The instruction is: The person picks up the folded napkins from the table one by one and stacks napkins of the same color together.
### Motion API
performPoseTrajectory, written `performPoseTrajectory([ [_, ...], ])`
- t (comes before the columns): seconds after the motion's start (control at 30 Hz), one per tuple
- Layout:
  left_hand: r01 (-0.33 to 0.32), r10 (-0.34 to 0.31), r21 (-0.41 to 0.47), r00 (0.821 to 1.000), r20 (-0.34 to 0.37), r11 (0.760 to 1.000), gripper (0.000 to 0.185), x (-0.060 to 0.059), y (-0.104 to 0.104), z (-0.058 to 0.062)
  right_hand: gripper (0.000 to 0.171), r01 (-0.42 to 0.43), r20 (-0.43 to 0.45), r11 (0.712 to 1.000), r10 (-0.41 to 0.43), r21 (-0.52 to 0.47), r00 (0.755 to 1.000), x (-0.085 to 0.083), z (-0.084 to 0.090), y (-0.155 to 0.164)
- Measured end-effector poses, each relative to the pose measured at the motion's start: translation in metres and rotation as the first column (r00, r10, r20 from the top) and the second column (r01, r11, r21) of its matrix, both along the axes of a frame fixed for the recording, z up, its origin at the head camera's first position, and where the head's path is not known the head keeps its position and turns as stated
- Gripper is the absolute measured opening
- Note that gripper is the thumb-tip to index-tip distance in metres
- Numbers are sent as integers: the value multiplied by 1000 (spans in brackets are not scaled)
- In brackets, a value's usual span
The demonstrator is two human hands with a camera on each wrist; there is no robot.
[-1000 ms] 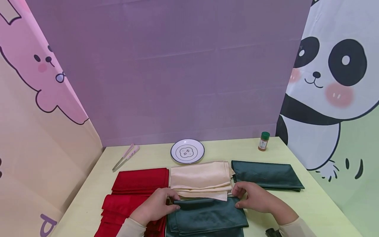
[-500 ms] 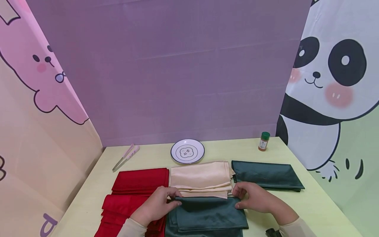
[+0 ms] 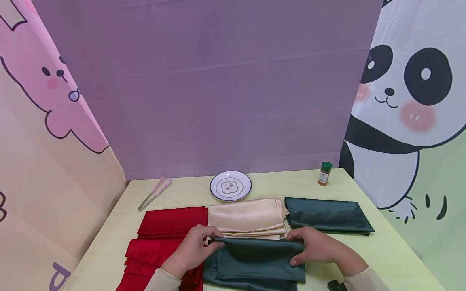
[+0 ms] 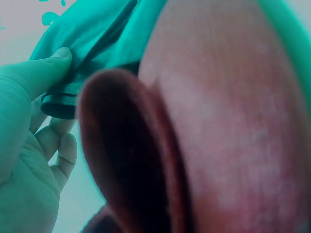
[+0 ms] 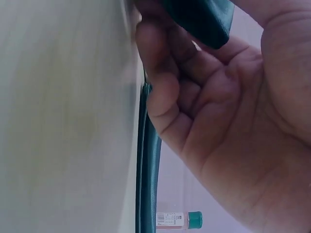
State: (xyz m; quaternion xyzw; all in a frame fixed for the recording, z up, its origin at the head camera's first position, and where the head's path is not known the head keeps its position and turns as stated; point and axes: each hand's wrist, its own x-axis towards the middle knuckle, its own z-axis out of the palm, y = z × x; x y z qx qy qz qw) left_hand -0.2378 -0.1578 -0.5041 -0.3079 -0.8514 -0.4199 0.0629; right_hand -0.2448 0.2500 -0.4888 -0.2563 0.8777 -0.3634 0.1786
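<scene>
A folded dark green satin cloth [image 3: 260, 262] lies in front of me in the head view, its far edge raised off the table. My left hand [image 3: 194, 248] pinches its far left corner between thumb and fingers; the left wrist view shows the thumb on top of the cloth [image 4: 92, 39]. At the right end, my right hand [image 3: 314, 246] grips the same cloth, thumb on the near face and fingers behind. In the right wrist view a corner of it [image 5: 206, 19] shows above the curled fingers [image 5: 163, 94].
Folded red cloths [image 3: 172, 221] lie left, a folded cream cloth [image 3: 245, 216] just beyond the held one, and a second dark green cloth [image 3: 327, 214] at right. Along the back of the table [image 3: 193, 190] are tongs [image 3: 154, 194], a plate [image 3: 230, 186] and a green-capped bottle [image 3: 324, 173].
The cloth's far edge has risen and now covers more of the cream cloth's near edge. My left hand has moved up slightly; my right fingers have shifted to grip behind the cloth.
</scene>
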Motion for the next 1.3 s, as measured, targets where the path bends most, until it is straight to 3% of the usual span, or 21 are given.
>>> performPoseTrajectory([
  [0.2, -7, 7, 20, 1000, 0, 1000, 27, 1, 1, 1, 21, -44, 77, 998, 48, -54, 996, 1, 2, 1],
  [0.4, -3, 3, 31, 1000, 8, 1000, 26, 1, 2, 3, 11, -85, 65, 991, 92, -102, 994, 0, 1, 3],
  [0.93, 35, -40, 74, 997, 61, 997, 27, 1, 2, 2, 9, -67, -21, 992, 65, -102, 998, -2, 0, 9],
  [1.3, 44, -52, 101, 996, 72, 994, 25, 1, 3, 2, 8, -63, -10, 992, 62, -110, 998, -1, 4, 12],
])
